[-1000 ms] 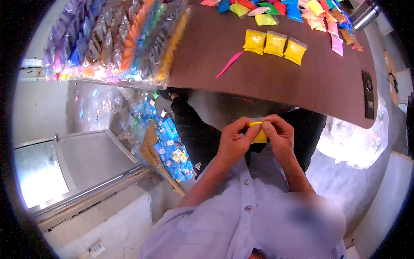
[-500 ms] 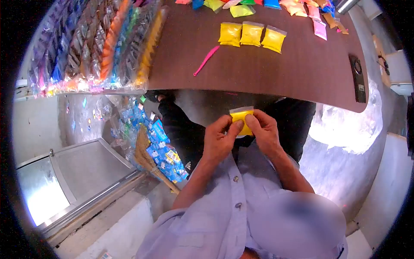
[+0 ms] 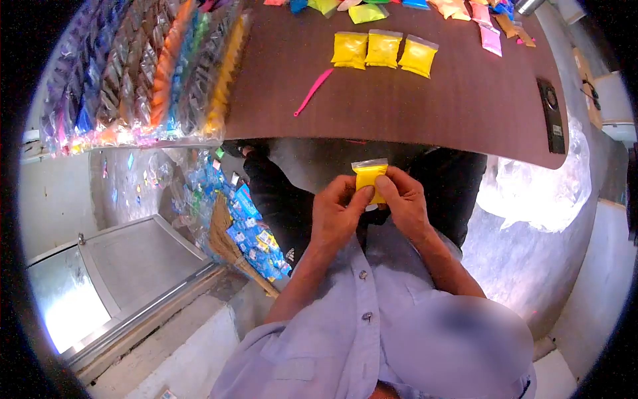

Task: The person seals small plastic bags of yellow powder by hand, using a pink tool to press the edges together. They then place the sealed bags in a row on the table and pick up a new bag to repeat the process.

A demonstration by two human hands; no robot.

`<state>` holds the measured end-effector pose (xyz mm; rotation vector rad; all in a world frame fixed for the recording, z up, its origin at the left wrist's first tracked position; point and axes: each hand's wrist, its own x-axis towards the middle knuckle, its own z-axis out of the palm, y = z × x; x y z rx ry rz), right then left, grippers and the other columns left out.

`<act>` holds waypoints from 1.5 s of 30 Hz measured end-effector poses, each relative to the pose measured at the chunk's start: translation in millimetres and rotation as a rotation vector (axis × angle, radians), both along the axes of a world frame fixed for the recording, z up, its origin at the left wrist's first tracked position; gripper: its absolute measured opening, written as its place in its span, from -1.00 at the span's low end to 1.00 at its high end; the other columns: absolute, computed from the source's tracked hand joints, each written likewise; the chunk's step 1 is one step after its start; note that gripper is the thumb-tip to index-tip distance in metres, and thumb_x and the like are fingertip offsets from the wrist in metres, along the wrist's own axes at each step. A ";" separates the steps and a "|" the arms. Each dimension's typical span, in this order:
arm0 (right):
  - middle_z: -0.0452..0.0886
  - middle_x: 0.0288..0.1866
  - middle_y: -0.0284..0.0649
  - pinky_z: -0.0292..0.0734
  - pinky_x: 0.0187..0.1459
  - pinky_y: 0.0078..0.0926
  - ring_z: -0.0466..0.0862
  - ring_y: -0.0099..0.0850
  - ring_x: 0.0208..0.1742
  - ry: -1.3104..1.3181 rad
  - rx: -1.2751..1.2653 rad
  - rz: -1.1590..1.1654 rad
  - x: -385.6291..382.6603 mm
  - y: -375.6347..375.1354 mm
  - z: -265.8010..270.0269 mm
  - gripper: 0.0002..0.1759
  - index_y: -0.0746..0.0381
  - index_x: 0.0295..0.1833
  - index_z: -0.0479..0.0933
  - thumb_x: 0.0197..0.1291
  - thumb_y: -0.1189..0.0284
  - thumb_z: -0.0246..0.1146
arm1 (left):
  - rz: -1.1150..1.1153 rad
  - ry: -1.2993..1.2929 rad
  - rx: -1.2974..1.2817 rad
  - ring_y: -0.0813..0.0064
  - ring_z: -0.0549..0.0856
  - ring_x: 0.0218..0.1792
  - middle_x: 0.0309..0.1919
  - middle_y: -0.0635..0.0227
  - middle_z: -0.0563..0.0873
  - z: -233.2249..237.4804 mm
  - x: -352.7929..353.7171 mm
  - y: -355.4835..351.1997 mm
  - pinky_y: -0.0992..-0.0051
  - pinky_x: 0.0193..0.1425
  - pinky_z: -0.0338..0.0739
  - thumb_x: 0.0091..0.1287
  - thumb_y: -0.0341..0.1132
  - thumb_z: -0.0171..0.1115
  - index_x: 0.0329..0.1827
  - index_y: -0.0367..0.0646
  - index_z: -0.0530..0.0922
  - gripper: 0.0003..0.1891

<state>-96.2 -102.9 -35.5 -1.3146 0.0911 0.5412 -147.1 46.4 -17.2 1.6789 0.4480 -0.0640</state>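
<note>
Between my two hands is a small yellow packet [image 3: 369,174] with a clear strip along its top edge. My left hand [image 3: 337,207] pinches its left side, thumb on the front face. On the opposite side my right hand [image 3: 404,199] grips it the same way, thumb pressed near the middle. The fingers behind the packet are hidden. It is held above my lap, just short of the table edge. Farther off, three similar yellow packets [image 3: 383,49] lie in a row on the table. A pink plastic tool [image 3: 312,93] with a thin tapered shape lies nearer to me.
The brown table [image 3: 465,100] has long bags of colourful packets [image 3: 166,73] at its left. More coloured packets [image 3: 369,13] lie along the far side. A black device [image 3: 551,116] sits by the right edge. A broom [image 3: 229,239] and blue wrappers [image 3: 256,243] are on the floor.
Both hands keep their pinch on the yellow packet, which has shifted very slightly left and up. The view has tilted a little; the things on the table stay put.
</note>
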 end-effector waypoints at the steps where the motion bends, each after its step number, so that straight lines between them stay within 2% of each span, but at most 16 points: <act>1: 0.75 -0.09 -0.36 0.64 -0.06 -0.58 0.67 -0.62 -0.10 -0.042 -0.005 0.008 -0.7 0.3 -5.3 -0.69 0.32 0.10 0.70 0.55 0.29 0.28 | 0.005 -0.018 -0.005 0.65 0.71 -0.22 -0.19 0.38 0.79 -1.0 0.0 1.0 0.58 -0.11 0.64 0.48 -0.34 0.39 0.08 -0.30 0.67 -0.76; 4: 0.75 -0.05 -0.34 0.65 -0.03 -0.56 0.68 -0.61 -0.07 -0.101 -0.016 0.045 -0.1 -2.5 -15.1 -0.67 0.32 0.14 0.69 0.54 0.28 0.28 | 0.003 0.008 -0.148 0.64 0.72 -0.20 -0.17 0.36 0.80 6.7 -2.2 2.9 0.58 -0.08 0.64 0.47 -0.34 0.40 0.10 -0.30 0.67 -0.75; 8: 0.75 -0.01 -0.33 0.65 0.00 -0.56 0.69 -0.60 -0.03 -0.092 -0.037 0.048 -1.3 -1.6 -14.1 -0.65 0.32 0.18 0.68 0.53 0.27 0.29 | 0.031 -0.026 -0.206 0.64 0.72 -0.20 -0.15 0.34 0.81 2.0 -5.1 2.3 0.57 -0.09 0.64 0.46 -0.34 0.41 0.12 -0.30 0.67 -0.73; 12: 0.75 -0.02 -0.33 0.65 0.01 -0.56 0.69 -0.60 -0.04 -0.100 -0.024 0.042 -2.4 -0.8 -12.6 -0.66 0.31 0.16 0.69 0.54 0.27 0.28 | 0.005 0.027 -0.075 0.62 0.73 -0.21 -0.15 0.33 0.81 1.9 -5.1 4.2 0.57 -0.10 0.65 0.46 -0.34 0.41 0.14 -0.30 0.67 -0.71; 14: 0.75 -0.02 -0.34 0.64 0.02 -0.55 0.69 -0.59 -0.04 -0.009 0.011 0.041 -2.6 -1.0 -4.7 -0.67 0.31 0.15 0.69 0.55 0.27 0.27 | -0.001 0.020 -0.032 0.62 0.73 -0.21 -0.15 0.33 0.81 2.5 -5.2 5.1 0.57 -0.10 0.65 0.46 -0.34 0.42 0.14 -0.31 0.67 -0.70; 17: 0.75 -0.01 -0.34 0.64 0.03 -0.55 0.69 -0.59 -0.04 -0.097 0.038 0.005 -2.9 0.3 -8.3 -0.69 0.31 0.15 0.68 0.55 0.30 0.26 | -0.048 0.032 -0.034 0.62 0.73 -0.20 -0.16 0.34 0.81 3.1 -4.2 7.1 0.57 -0.08 0.64 0.46 -0.34 0.41 0.18 -0.30 0.66 -0.69; 19: 0.75 -0.01 -0.34 0.64 0.03 -0.55 0.68 -0.59 -0.04 -0.119 0.012 0.040 -2.9 -2.1 -14.3 -0.70 0.31 0.16 0.68 0.55 0.32 0.27 | 0.024 -0.039 -0.122 0.63 0.71 -0.20 -0.17 0.37 0.81 2.0 -3.1 6.0 0.58 -0.07 0.63 0.48 -0.34 0.39 0.14 -0.29 0.69 -0.73; 22: 0.75 -0.02 -0.33 0.64 0.04 -0.55 0.68 -0.59 -0.04 -0.134 -0.014 0.106 -2.1 -2.9 -15.3 -0.71 0.32 0.17 0.67 0.54 0.35 0.28 | 0.113 0.015 -0.068 0.64 0.70 -0.21 -0.18 0.40 0.80 1.9 0.4 11.5 0.58 -0.07 0.62 0.50 -0.34 0.36 0.08 -0.29 0.72 -0.78; 23: 0.74 -0.02 -0.32 0.64 0.04 -0.55 0.68 -0.59 -0.04 -0.128 -0.014 0.136 -2.0 -2.6 -14.9 -0.71 0.33 0.17 0.67 0.53 0.36 0.29 | 0.121 -0.001 -0.060 0.65 0.70 -0.21 -0.22 0.41 0.79 1.9 0.3 12.2 0.60 -0.08 0.61 0.51 -0.33 0.35 0.00 -0.30 0.74 -0.81; 29: 0.75 -0.06 -0.33 0.64 0.03 -0.55 0.68 -0.59 -0.06 -0.102 -0.008 0.079 -3.0 1.5 -12.3 -0.71 0.34 0.14 0.67 0.50 0.36 0.31 | 0.056 -0.066 0.063 0.67 0.68 -0.21 -0.24 0.41 0.78 -1.9 -3.1 13.7 0.61 -0.10 0.60 0.51 -0.34 0.35 -0.03 -0.29 0.73 -0.83; 33: 0.75 -0.09 -0.33 0.63 0.00 -0.56 0.68 -0.59 -0.07 -0.159 -0.043 0.079 -2.0 -1.7 -19.8 -0.76 0.32 0.09 0.70 0.49 0.38 0.32 | 0.058 -0.089 0.019 0.68 0.68 -0.21 -0.23 0.42 0.78 -0.3 -2.3 11.6 0.59 -0.12 0.60 0.51 -0.36 0.35 -0.03 -0.27 0.73 -0.85; 35: 0.76 -0.12 -0.33 0.62 -0.04 -0.57 0.68 -0.60 -0.09 -0.220 -0.087 0.068 -1.6 -2.6 -20.9 -0.80 0.30 0.04 0.72 0.47 0.40 0.34 | 0.066 -0.020 -0.083 0.69 0.68 -0.20 -0.22 0.42 0.78 6.9 -0.4 8.3 0.60 -0.11 0.60 0.50 -0.36 0.35 -0.04 -0.26 0.73 -0.86; 38: 0.76 -0.14 -0.34 0.63 -0.06 -0.57 0.67 -0.60 -0.11 -0.245 -0.037 0.065 -1.2 -2.4 -20.6 -0.82 0.30 0.02 0.72 0.46 0.42 0.35 | 0.053 -0.011 -0.103 0.69 0.67 -0.21 -0.24 0.44 0.77 -1.5 -2.2 7.3 0.61 -0.13 0.59 0.49 -0.36 0.36 -0.05 -0.27 0.73 -0.85; 45: 0.74 -0.16 -0.37 0.62 -0.09 -0.60 0.66 -0.63 -0.13 -0.170 -0.004 0.004 -3.2 0.7 -17.3 -0.83 0.30 0.01 0.72 0.46 0.44 0.34 | -0.018 -0.059 -0.011 0.71 0.64 -0.24 -0.27 0.49 0.76 -1.9 -1.6 13.1 0.61 -0.19 0.56 0.49 -0.34 0.37 -0.03 -0.28 0.72 -0.83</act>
